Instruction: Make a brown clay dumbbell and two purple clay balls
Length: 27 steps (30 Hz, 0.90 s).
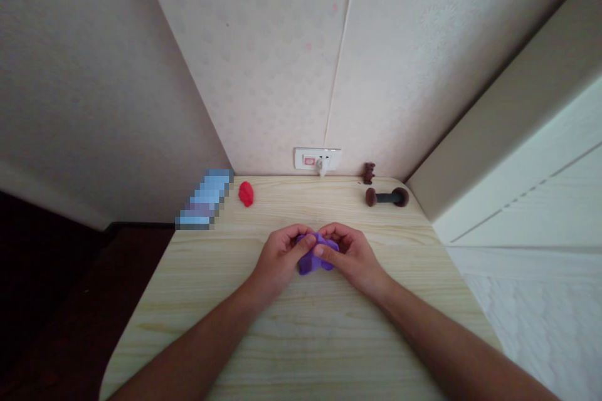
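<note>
Over the middle of the table, both hands pinch one piece of purple modelling clay, soft-looking and flattened with uneven edges. My left hand grips its left side, thumb on top and fingers curled behind. On the right side my right hand does the same, its thumb pressed near the centre of the clay. The two thumbs almost meet. Parts of the clay's far edge are hidden by the fingers. Beyond my left hand lies a small red lump, apart from the purple piece.
The pale wood-grain table meets the wall. A pixelated blue object lies at its back left edge. Back right are a dumbbell-shaped object and a small brown bear figure. A wall socket holds a plugged-in white cord.
</note>
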Tool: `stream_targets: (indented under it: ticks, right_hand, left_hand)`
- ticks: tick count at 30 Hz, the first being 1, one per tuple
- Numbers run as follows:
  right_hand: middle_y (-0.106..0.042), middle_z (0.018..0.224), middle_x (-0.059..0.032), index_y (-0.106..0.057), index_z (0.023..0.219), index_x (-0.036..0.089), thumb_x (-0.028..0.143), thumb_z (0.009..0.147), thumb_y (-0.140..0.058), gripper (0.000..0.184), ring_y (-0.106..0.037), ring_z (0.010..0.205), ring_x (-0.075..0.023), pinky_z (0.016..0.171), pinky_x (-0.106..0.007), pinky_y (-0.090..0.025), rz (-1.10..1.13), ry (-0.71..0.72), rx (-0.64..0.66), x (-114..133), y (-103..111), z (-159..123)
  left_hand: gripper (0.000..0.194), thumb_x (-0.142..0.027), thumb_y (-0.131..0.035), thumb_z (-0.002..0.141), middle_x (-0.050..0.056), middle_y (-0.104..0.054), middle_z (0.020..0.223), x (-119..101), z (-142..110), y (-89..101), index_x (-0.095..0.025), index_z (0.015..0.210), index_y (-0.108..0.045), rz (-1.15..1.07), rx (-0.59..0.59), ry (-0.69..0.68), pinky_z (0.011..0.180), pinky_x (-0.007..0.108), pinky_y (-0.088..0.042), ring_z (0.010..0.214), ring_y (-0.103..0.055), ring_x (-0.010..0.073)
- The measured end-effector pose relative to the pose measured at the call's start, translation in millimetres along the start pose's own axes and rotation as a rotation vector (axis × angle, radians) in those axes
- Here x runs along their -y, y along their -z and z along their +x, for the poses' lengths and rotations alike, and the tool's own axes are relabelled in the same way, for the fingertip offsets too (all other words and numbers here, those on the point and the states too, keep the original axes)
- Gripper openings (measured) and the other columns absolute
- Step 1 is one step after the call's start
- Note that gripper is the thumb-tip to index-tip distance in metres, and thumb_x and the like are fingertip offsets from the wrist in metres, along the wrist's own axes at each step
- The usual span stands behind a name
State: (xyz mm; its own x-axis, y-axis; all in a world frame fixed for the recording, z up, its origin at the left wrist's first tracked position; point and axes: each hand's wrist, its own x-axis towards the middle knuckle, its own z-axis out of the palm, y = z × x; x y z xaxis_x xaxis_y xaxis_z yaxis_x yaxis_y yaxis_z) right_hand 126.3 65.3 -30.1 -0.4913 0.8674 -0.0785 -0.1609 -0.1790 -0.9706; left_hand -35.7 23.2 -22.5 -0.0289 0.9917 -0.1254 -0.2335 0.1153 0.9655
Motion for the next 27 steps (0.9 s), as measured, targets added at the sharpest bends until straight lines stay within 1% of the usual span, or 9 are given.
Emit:
stream_targets:
  ticks: [2, 4, 10, 13, 18, 21, 23, 25, 27]
  right_hand:
    - [-0.062, 0.063, 0.0036, -0.069, 0.079, 0.018, 0.041, 0.065, -0.091, 0.035, -0.05, 0.055, -0.0085, 0.053, -0.022, -0.04, -0.017, 0.025, -0.032, 0, -1, -1]
    - [-0.059, 0.059, 0.0039, -0.069, 0.077, 0.017, 0.043, 0.069, -0.088, 0.033, -0.047, 0.053, -0.008, 0.051, -0.022, -0.038, -0.028, 0.035, -0.047, 0, -2, -2]
    - [-0.056, 0.058, 0.0037, -0.068, 0.074, 0.017, 0.047, 0.077, -0.081, 0.033, -0.043, 0.051, -0.0077, 0.049, -0.022, -0.033, 0.014, 0.009, -0.041, -4, 0, 0]
    - [-0.051, 0.057, 0.0049, -0.065, 0.072, 0.017, 0.048, 0.081, -0.078, 0.035, -0.039, 0.05, -0.0069, 0.047, -0.021, -0.03, 0.016, 0.013, -0.045, -6, 0, 0]
    - [-0.055, 0.062, 0.0047, -0.066, 0.084, 0.018, 0.048, 0.078, -0.081, 0.033, -0.044, 0.053, -0.0075, 0.049, -0.02, -0.034, -0.025, 0.058, -0.033, -3, -3, -2]
    - [-0.054, 0.058, 0.0048, -0.066, 0.078, 0.017, 0.048, 0.078, -0.081, 0.034, -0.042, 0.05, -0.007, 0.046, -0.02, -0.032, -0.066, 0.073, -0.079, -2, -1, -1]
    - [-0.056, 0.059, 0.0039, -0.066, 0.076, 0.017, 0.048, 0.078, -0.08, 0.035, -0.043, 0.05, -0.0072, 0.047, -0.02, -0.033, -0.072, 0.071, -0.116, -2, 1, 0]
    - [-0.059, 0.061, 0.0026, -0.066, 0.075, 0.017, 0.049, 0.078, -0.08, 0.035, -0.046, 0.052, -0.0076, 0.048, -0.02, -0.035, -0.069, 0.071, -0.136, -3, 3, 1]
    - [-0.059, 0.061, 0.0026, -0.065, 0.073, 0.017, 0.049, 0.079, -0.08, 0.036, -0.046, 0.052, -0.0075, 0.047, -0.02, -0.035, -0.061, 0.066, -0.143, -3, 3, 1]
  left_hand:
    - [0.032, -0.046, -0.078, 0.077, 0.001, -0.06, 0.067, 0, 0, -1.1, -0.014, 0.076, -0.071, 0.025, 0.01, -0.014, 0.058, 0.024, -0.036, 0.062, -0.049, 0.0127]
    - [0.032, -0.045, -0.076, 0.079, 0.0, -0.056, 0.064, 2, 0, -1.5, -0.015, 0.074, -0.07, 0.047, 0.009, -0.024, 0.056, 0.025, -0.033, 0.06, -0.046, 0.0124]
    - [0.037, -0.046, -0.067, 0.085, -0.003, -0.045, 0.061, 6, 1, -1.5, -0.018, 0.063, -0.057, 0.086, -0.018, -0.059, 0.058, 0.027, -0.031, 0.061, -0.039, 0.0134]
    - [0.039, -0.047, -0.064, 0.088, -0.003, -0.042, 0.062, 7, 2, -2.8, -0.019, 0.063, -0.055, 0.111, -0.037, -0.079, 0.059, 0.027, -0.03, 0.062, -0.037, 0.0139]
    - [0.038, -0.048, -0.066, 0.088, -0.003, -0.045, 0.064, 6, 1, -4.2, -0.018, 0.067, -0.057, 0.133, -0.013, -0.084, 0.058, 0.026, -0.032, 0.063, -0.04, 0.0126]
    - [0.037, -0.05, -0.067, 0.087, -0.003, -0.05, 0.066, 9, 1, -3.8, -0.016, 0.073, -0.06, 0.117, 0.007, -0.075, 0.059, 0.024, -0.035, 0.063, -0.044, 0.0114]
    - [0.033, -0.047, -0.074, 0.082, -0.001, -0.059, 0.072, 11, 1, -3.4, -0.015, 0.083, -0.064, 0.104, 0.043, -0.05, 0.061, 0.024, -0.041, 0.065, -0.051, 0.0116]
    - [0.035, -0.039, -0.083, 0.074, 0.001, -0.066, 0.078, 14, 1, -3.1, -0.014, 0.091, -0.066, 0.081, 0.084, -0.007, 0.063, 0.025, -0.045, 0.067, -0.057, 0.0126]
    - [0.037, -0.032, -0.089, 0.067, 0.001, -0.069, 0.078, 14, 1, -3.3, -0.014, 0.09, -0.067, 0.033, 0.1, 0.046, 0.061, 0.025, -0.047, 0.067, -0.06, 0.013]
